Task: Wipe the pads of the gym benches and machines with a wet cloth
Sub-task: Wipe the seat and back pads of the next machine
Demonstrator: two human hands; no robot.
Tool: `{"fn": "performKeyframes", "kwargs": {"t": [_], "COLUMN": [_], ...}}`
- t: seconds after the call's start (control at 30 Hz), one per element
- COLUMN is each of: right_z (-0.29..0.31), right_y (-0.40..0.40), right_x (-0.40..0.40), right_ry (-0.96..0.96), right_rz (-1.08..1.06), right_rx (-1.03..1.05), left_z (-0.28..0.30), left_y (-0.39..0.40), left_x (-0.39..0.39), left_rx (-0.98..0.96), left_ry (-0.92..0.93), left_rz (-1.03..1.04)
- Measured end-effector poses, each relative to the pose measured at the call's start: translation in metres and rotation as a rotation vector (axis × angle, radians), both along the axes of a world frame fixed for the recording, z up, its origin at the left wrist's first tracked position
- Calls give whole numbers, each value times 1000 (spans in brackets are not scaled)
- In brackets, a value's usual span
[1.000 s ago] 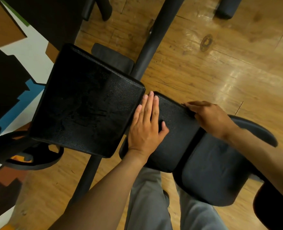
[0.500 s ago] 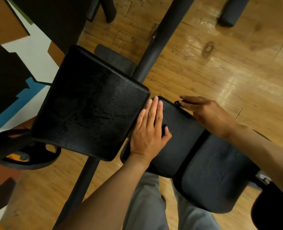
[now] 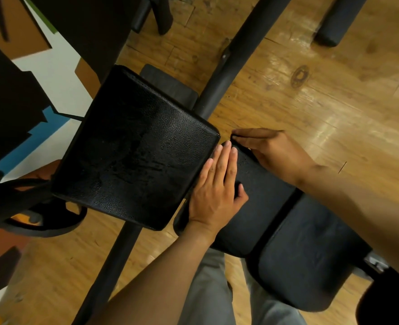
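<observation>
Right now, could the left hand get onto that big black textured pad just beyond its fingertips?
Probably yes. The left hand lies flat on the smaller black seat pad, fingers straight, tips already at the edge of the big black textured pad. Nothing lies between them.

Single head cam, wide-angle, looking steeply down from just above the bench. Close range: the big black pad (image 3: pixel 133 148) fills centre-left, the wood floor (image 3: pixel 322 109) upper right, the wearer's grey trousers (image 3: pixel 212 294) at the bottom edge. Both forearms enter from the bottom and right. No second view.
</observation>
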State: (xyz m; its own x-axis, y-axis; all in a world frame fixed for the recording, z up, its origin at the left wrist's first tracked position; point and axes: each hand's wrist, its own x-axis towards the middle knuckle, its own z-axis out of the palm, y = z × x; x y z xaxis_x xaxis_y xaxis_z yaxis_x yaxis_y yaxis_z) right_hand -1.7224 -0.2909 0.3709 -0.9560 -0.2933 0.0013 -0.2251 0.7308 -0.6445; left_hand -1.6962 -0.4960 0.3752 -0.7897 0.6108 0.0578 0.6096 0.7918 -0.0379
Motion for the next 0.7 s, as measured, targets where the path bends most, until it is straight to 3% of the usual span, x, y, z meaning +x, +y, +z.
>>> {"fn": "performKeyframes", "kwargs": {"t": [0.27,0.53,0.7], "right_z": [-11,-3,-15], "right_y": [16,-10,18], "right_x": [57,6,59], "right_ry": [-68,-18,-136], "right_rz": [-61,-79,-223], "right_rx": [-20,-116,-139], "left_z": [-1,0,0], "left_y": [0,0,0], "left_x": [1,1,2], "left_rx": [10,-8,-13], "left_ry": [5,6,9], "left_rz": [7,8,-1]}}
